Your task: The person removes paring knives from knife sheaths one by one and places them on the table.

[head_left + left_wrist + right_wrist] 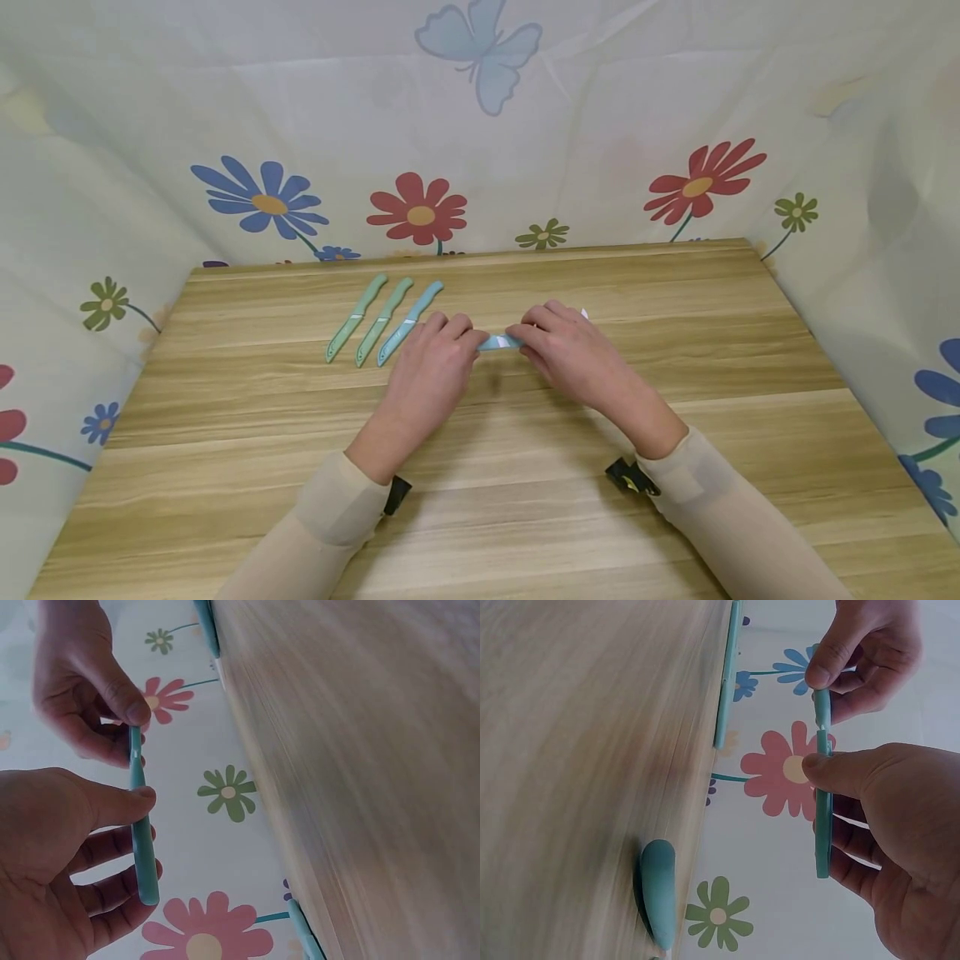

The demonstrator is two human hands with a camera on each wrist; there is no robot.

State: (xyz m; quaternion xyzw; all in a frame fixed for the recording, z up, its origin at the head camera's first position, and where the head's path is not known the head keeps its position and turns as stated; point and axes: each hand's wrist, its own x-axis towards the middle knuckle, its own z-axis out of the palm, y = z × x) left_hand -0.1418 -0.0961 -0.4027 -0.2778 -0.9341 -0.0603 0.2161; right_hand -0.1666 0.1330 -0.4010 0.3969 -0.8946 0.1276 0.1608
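Both hands hold one small blue knife in a sheath [500, 342] level above the table. My left hand [438, 354] pinches its handle [142, 855] between thumb and fingers. The right hand [566, 350] grips the sheath [823, 832] in the same way. Between the hands, a short pale band shows where handle and sheath meet. To the left of my left hand lie a blue sheathed knife [410, 323] and two green sheathed knives, one in the middle [384, 322] and one outermost [356, 319].
A rounded teal handle [658, 892] lies on the wooden table [675, 333] in the right wrist view. Just beyond the right hand a small white tip [584, 313] peeks out. A flower-printed curtain [585, 167] surrounds the table's back and sides.
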